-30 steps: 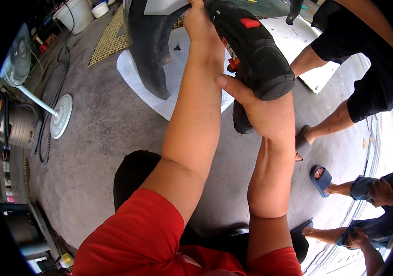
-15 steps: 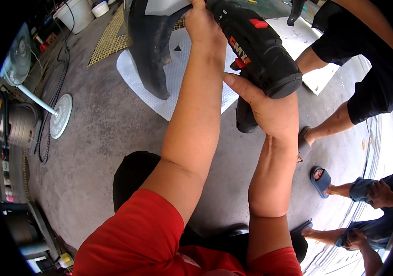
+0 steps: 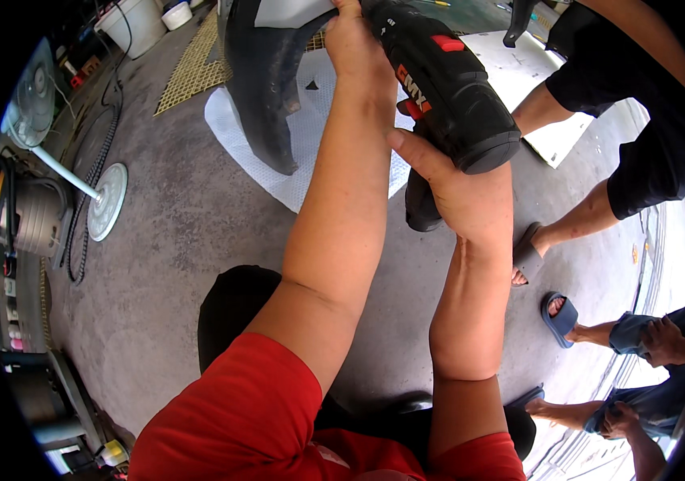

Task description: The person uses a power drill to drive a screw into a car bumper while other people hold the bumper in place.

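Note:
My right hand (image 3: 471,188) is wrapped around the handle of a black cordless drill (image 3: 443,84) with red controls. Its thumb lies along the near side, and the drill's front end points up and away, past the picture's top edge. My left hand (image 3: 352,48) is stretched far forward, close beside the front of the drill. Most of its fingers are hidden by the drill or cut off, so what they touch cannot be seen. Left of that hand stands a curved black and grey panel (image 3: 258,88), its lower tip over a white dimpled sheet (image 3: 238,144) on the floor.
At left stand a pedestal fan (image 3: 106,200), a coiled hose (image 3: 90,176) and a white bucket (image 3: 130,28). A yellow grid mat (image 3: 190,72) lies farther off. At right, a person in dark shorts (image 3: 639,152) stands near a white board (image 3: 555,144); other people's legs (image 3: 583,330) show below.
The drill and my right hand have shifted slightly left. My left hand stays almost in place beside the drill's front. At right, the standing person's sandalled foot shows more fully.

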`<state>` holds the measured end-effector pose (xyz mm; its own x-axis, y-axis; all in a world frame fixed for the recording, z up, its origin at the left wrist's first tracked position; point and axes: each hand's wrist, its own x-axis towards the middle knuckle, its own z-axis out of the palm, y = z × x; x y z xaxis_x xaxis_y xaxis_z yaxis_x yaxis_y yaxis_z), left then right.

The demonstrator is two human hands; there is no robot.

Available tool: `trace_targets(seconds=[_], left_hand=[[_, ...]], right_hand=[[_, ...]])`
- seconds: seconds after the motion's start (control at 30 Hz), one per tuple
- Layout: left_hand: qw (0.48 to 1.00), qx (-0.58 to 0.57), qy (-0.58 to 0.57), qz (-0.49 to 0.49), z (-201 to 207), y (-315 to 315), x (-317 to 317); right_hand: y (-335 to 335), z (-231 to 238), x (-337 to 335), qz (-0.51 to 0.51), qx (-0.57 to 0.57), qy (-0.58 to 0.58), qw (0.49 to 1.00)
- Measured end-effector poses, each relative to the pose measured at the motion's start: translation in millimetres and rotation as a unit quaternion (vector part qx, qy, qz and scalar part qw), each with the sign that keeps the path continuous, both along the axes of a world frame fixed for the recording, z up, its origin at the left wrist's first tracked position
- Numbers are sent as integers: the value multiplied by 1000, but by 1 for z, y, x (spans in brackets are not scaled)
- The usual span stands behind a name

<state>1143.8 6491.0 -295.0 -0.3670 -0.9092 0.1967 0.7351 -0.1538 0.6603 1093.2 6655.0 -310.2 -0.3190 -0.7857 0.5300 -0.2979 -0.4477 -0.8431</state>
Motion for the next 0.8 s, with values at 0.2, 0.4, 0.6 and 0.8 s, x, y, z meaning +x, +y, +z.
trace_targets(seconds=[0.2,0.4,0.6,0.8], left_hand=[[999,32,-8,30,9,12,-8],[1000,-10,0,-8,-9,-13,0],[997,40,-30,56,13,24,-8],[1000,10,3,-5,0,11,-4]], right_hand=[[0,-1,-3,2,-3,-20,1000],[-5,-2,1,13,-20,-23,999],[-3,-3,-3,-7,6,-29,1000],[-3,-1,-1,-14,-16,4,1000]])
